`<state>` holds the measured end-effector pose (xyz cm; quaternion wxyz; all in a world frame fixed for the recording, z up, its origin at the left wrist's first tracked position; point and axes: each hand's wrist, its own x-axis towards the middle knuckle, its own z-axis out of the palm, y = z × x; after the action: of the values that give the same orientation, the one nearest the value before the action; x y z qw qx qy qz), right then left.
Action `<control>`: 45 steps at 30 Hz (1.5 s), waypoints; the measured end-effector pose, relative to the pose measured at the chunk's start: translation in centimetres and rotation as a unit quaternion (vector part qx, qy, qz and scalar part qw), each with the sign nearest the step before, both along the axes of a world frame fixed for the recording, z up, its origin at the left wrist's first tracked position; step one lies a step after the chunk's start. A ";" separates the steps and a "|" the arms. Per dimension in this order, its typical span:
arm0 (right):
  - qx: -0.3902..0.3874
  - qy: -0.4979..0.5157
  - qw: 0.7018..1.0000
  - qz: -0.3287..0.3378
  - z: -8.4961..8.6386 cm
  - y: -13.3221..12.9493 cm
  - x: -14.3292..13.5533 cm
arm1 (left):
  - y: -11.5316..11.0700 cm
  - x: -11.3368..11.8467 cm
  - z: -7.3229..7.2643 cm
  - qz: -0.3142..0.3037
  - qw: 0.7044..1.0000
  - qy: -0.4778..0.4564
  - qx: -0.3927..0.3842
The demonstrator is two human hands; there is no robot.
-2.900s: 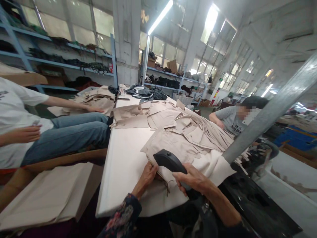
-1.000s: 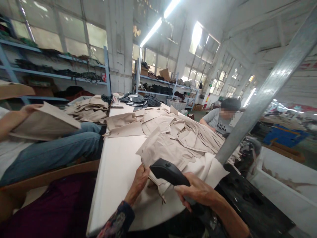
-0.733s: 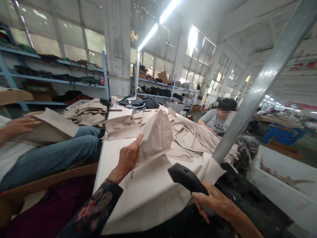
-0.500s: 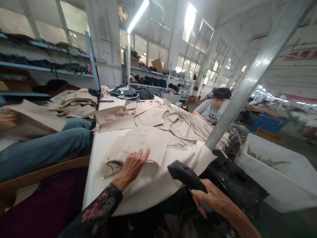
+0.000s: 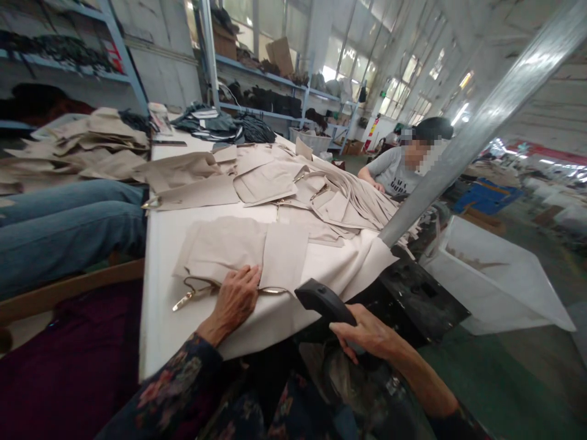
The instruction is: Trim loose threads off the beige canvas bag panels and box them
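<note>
worktop (image 5: 160,241) | zippered beige fabric (image 5: 224,244) by near edge | left hand (image 5: 236,298) unclenched atop it | right hand (image 5: 364,331) grasping black handheld tool (image 5: 321,298) | blue shelving (image 5: 263,74) past far edge

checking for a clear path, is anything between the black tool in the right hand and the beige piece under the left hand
Nothing visible stands between the black tool in the right hand and the beige piece. The left hand rests on the piece's near edge, left of the tool, beside a stretch of zip.

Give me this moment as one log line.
left hand on beige piece | right hand holding black tool | zip at near edge | beige pile beyond
</note>
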<state>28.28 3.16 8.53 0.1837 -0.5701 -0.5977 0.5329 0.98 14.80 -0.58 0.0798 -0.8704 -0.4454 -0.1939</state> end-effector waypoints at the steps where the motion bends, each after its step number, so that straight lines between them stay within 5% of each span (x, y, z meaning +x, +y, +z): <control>1: -0.002 0.000 1.000 0.002 -0.1 0.7 -0.3 | 0.0 0.0 0.0 -0.004 1.000 0.001 -0.001; 6: -0.034 -0.003 0.999 -0.008 -0.7 3.4 -1.6 | 0.1 -0.1 0.3 -0.006 1.000 0.010 -0.008; 10: 0.019 -0.001 0.999 -0.032 0.2 4.3 -1.1 | 0.0 -0.3 0.5 -0.007 1.000 0.010 -0.017; 15: 0.035 0.002 0.999 -0.041 1.7 3.5 0.1 | -2.0 -1.0 -0.2 -0.028 1.000 0.002 -0.012; 21: 0.015 0.003 1.000 -0.026 0.8 2.2 0.0 | -5.3 -2.2 -1.2 -0.053 0.996 -0.065 0.035; 25: 0.017 0.001 0.999 -0.029 0.1 1.7 0.2 | -6.9 -4.8 -0.2 0.040 0.984 -0.159 0.067; 28: 0.020 -0.005 1.000 -0.017 0.1 1.6 0.2 | -6.7 -7.7 1.6 0.219 0.938 -0.255 0.081; 30: 0.020 -0.002 1.000 0.000 0.2 1.4 0.0 | -5.6 -9.4 2.7 0.334 0.884 -0.328 0.022; 32: 0.026 0.003 0.999 0.018 0.3 1.3 -0.3 | -3.9 -10.7 3.2 0.368 0.828 -0.416 -0.081; 35: 0.031 0.000 0.999 0.037 0.7 1.0 -1.0 | -1.1 -10.9 2.9 0.279 0.720 -0.589 -0.240; 38: 0.037 -0.002 0.998 0.051 1.3 0.9 -1.9 | 0.3 -9.7 2.2 0.210 0.631 -0.686 -0.296; 45: 0.023 0.037 0.994 0.099 3.0 2.4 -5.7 | -2.0 -6.8 1.5 0.141 0.624 -0.725 -0.256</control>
<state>22.55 5.51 11.52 0.1650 -0.4835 -0.6565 0.5550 -5.81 12.80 0.89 -0.4685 -0.3605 -0.5080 -0.6265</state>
